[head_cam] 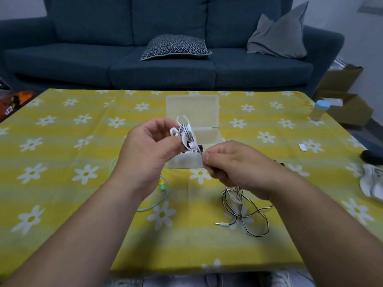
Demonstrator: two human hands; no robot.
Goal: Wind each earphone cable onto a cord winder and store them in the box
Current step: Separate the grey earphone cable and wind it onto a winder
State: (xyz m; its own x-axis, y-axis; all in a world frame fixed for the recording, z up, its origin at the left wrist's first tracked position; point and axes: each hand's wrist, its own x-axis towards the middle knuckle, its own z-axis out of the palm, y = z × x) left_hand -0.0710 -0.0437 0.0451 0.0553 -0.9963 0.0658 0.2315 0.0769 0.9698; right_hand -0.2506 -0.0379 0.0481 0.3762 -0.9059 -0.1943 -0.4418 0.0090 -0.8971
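Winding under way, early stage. Left hand [149, 146] fingers pinch white plastic cord winder [184, 129], few turns on it. Right hand [234, 168] fingers pinch black-and-white striped earphone cable [241, 212] just beside winder. Most of cable loose on yellow daisy-cloth table [62, 162] at 5 o'clock of right hand, plug [221, 224] free. Mint-green earphone cable [162, 187] at 6 o'clock of left hand, unwound. Translucent plastic box [192, 108] open at 12 o'clock behind hands; possibly one set inside, unclear
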